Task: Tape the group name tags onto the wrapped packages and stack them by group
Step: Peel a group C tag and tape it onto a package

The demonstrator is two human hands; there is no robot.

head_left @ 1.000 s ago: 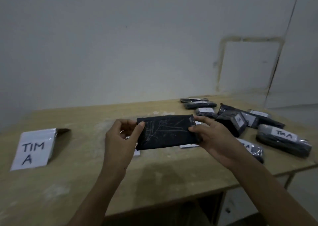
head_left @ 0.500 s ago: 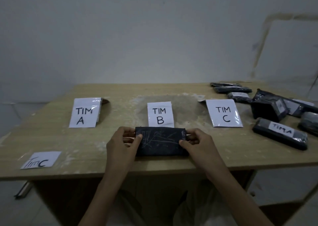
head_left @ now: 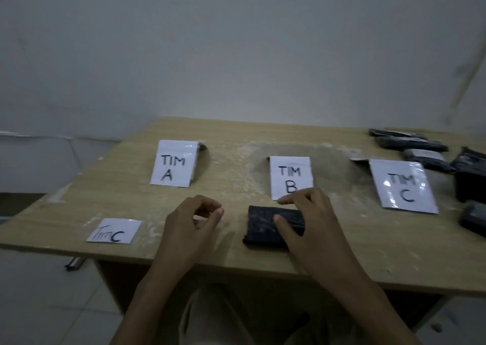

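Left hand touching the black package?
No, the left hand sits clear of the black package; only the right hand holds it.

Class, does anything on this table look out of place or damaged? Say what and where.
The small Tim C tag lies at the near left edge, far from the TIM C sign. The tabletop looks scuffed at its middle.

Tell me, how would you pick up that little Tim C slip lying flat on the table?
Pinch its near right corner, coming from the right with the left hand, which hovers beside it. The Tim C slip lies flat and thin near the front edge of the table, so probably slide it over that edge first.
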